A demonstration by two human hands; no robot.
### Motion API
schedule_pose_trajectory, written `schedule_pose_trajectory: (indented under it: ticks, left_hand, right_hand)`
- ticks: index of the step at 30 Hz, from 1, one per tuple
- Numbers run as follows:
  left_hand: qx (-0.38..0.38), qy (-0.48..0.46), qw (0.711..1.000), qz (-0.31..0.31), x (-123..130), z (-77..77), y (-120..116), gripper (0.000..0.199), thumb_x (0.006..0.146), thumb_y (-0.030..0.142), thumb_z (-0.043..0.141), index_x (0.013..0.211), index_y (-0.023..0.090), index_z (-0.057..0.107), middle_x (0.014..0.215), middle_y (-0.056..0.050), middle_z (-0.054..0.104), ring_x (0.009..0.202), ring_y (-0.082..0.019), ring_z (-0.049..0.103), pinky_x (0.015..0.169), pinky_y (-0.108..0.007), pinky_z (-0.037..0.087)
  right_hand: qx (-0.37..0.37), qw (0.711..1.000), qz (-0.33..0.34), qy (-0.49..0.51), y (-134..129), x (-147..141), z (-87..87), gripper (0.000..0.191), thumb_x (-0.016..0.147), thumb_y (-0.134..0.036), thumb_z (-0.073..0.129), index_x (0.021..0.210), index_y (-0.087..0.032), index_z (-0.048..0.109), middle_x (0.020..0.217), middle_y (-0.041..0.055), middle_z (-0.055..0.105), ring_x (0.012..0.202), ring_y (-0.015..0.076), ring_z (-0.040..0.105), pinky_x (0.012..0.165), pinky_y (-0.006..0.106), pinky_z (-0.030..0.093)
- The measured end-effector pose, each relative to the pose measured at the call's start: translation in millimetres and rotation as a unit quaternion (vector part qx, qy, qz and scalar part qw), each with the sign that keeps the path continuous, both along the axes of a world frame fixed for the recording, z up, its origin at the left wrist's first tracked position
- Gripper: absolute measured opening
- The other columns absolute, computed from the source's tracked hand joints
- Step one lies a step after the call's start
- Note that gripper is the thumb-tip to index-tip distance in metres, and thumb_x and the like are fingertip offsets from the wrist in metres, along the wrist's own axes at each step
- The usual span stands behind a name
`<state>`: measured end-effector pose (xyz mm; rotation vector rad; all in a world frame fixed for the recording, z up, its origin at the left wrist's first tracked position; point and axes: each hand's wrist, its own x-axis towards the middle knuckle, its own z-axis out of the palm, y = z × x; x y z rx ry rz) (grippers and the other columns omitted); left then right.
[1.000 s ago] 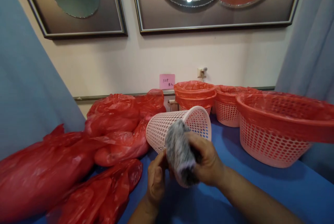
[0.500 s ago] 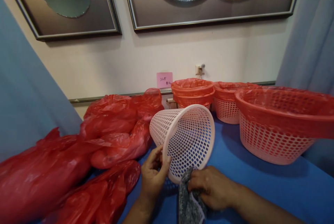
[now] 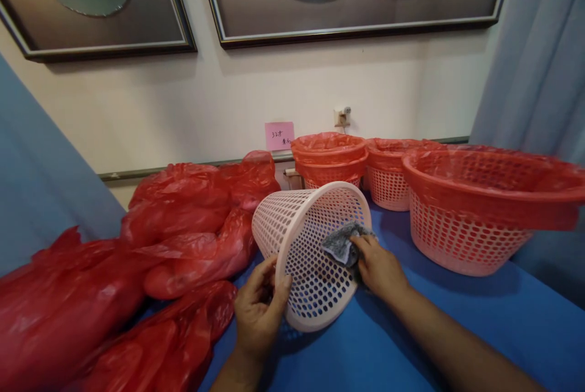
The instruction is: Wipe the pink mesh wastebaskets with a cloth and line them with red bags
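A pale pink plastic waste basket (image 3: 290,239) with a holed wall lies tilted on its side, its round mouth turned toward me. My left hand (image 3: 261,310) grips the rim at the lower left, thumb on the mouth side. In my right hand (image 3: 379,264) is a bunched grey cloth (image 3: 342,244), held at the right side of the mouth. The cloth reaches into the opening, in front of the inner wall. Part of the cloth hangs below my fingers.
Several red plastic bags (image 3: 192,252) fill the left side of the blue table (image 3: 379,343). Behind stand bag-lined baskets (image 3: 329,163), and a wide lined basket (image 3: 461,233) is at the right. A pink note (image 3: 280,136) and a socket (image 3: 342,117) are on the wall.
My right hand has moved up with the cloth, from below the rim into the basket's mouth. My left hand keeps its hold on the rim. The view has shifted slightly.
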<state>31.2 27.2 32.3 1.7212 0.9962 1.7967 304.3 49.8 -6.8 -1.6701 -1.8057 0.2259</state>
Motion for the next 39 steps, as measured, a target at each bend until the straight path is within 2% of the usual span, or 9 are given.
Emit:
schedule_pose_trajectory:
  ticks: [6, 10, 14, 17, 19, 23, 29, 34, 39]
  left_hand:
    - [0.016, 0.007, 1.000, -0.009, 2, 2.2, -4, 0.037, 0.087, 0.033, 0.080, 0.122, 0.022, 0.077, 0.082, -0.001, 0.079, 0.065, -0.015, 0.072, 0.063, -0.022, 0.061]
    - [0.007, 0.012, 1.000, -0.017, 2, 6.6, -6, 0.031, 0.091, 0.034, 0.077, 0.120, 0.022, 0.078, 0.082, -0.002, 0.080, 0.066, -0.015, 0.072, 0.064, -0.021, 0.061]
    - [0.008, 0.009, 0.999, -0.036, 2, 12.2, -6, 0.027, 0.095, 0.035, 0.074, 0.117, 0.022, 0.080, 0.095, -0.005, 0.083, 0.078, -0.018, 0.078, 0.073, -0.022, 0.063]
    - [0.008, 0.026, 0.999, -0.039, 1, 15.9, -7, 0.025, 0.096, 0.033, 0.072, 0.118, 0.023, 0.080, 0.095, -0.004, 0.084, 0.078, -0.017, 0.078, 0.073, -0.021, 0.063]
    - [0.009, 0.033, 0.999, -0.039, 1, 16.1, -9, 0.024, 0.096, 0.032, 0.072, 0.117, 0.023, 0.080, 0.087, -0.001, 0.082, 0.072, -0.014, 0.075, 0.069, -0.019, 0.061]
    - [0.004, 0.030, 0.999, -0.032, 1, 8.5, -8, 0.027, 0.095, 0.032, 0.073, 0.120, 0.022, 0.079, 0.075, 0.001, 0.075, 0.067, -0.014, 0.070, 0.064, -0.019, 0.057]
    - [0.034, 0.035, 0.999, -0.017, 1, -3.3, -2, 0.032, 0.094, 0.031, 0.073, 0.124, 0.022, 0.077, 0.070, 0.003, 0.067, 0.063, -0.012, 0.065, 0.060, -0.018, 0.054]
    - [0.034, 0.034, 0.999, 0.005, 2, -0.3, -4, 0.029, 0.095, 0.029, 0.072, 0.123, 0.024, 0.077, 0.075, 0.003, 0.071, 0.064, -0.010, 0.065, 0.064, -0.017, 0.055]
    - [0.039, 0.043, 0.998, 0.022, 4, 6.0, -9, 0.028, 0.095, 0.028, 0.072, 0.122, 0.022, 0.076, 0.081, 0.002, 0.076, 0.067, -0.011, 0.069, 0.068, -0.018, 0.058]
  right_hand:
    - [-0.081, 0.949, 0.178, 0.248, -37, -64, 0.8, 0.061, 0.067, -0.002, 0.054, 0.121, -0.021, 0.074, 0.124, 0.0058, 0.076, 0.119, 0.0236, 0.070, 0.110, 0.041, 0.052]
    - [-0.067, 0.892, 0.237, 0.379, -57, -99, 37.4, 0.049, 0.071, -0.010, 0.059, 0.115, -0.025, 0.076, 0.107, 0.0015, 0.079, 0.098, 0.0206, 0.074, 0.093, 0.037, 0.060]
    - [0.066, 0.871, 0.199, 0.444, -35, -96, 91.8, 0.041, 0.076, -0.018, 0.060, 0.113, -0.024, 0.076, 0.106, 0.0012, 0.078, 0.097, 0.0191, 0.072, 0.092, 0.035, 0.058]
    - [0.231, 0.876, 0.100, 0.411, 1, -63, 109.5, 0.035, 0.078, -0.021, 0.060, 0.109, -0.023, 0.076, 0.110, 0.0028, 0.076, 0.105, 0.0211, 0.070, 0.099, 0.038, 0.055]
    - [0.308, 0.890, 0.033, 0.335, 21, -32, 102.1, 0.031, 0.082, -0.023, 0.058, 0.109, -0.023, 0.074, 0.111, 0.0049, 0.074, 0.108, 0.0225, 0.067, 0.100, 0.039, 0.053]
    - [0.260, 0.949, -0.064, 0.166, 29, 14, 54.6, 0.028, 0.087, -0.020, 0.056, 0.110, -0.023, 0.073, 0.119, 0.0086, 0.069, 0.107, 0.0242, 0.066, 0.093, 0.038, 0.053]
    - [0.095, 0.992, 0.034, 0.071, -8, -23, -6.8, 0.046, 0.071, 0.001, 0.052, 0.100, -0.025, 0.076, 0.104, 0.0044, 0.070, 0.087, 0.0186, 0.067, 0.082, 0.029, 0.053]
    - [-0.005, 0.960, 0.225, 0.165, -34, -76, -7.7, 0.058, 0.064, 0.001, 0.050, 0.109, -0.026, 0.075, 0.108, 0.0030, 0.070, 0.105, 0.0192, 0.068, 0.095, 0.032, 0.053]
    - [0.030, 0.898, 0.258, 0.356, -44, -86, 7.1, 0.048, 0.073, -0.006, 0.053, 0.108, -0.029, 0.076, 0.121, 0.0026, 0.068, 0.123, 0.0195, 0.062, 0.111, 0.036, 0.047]
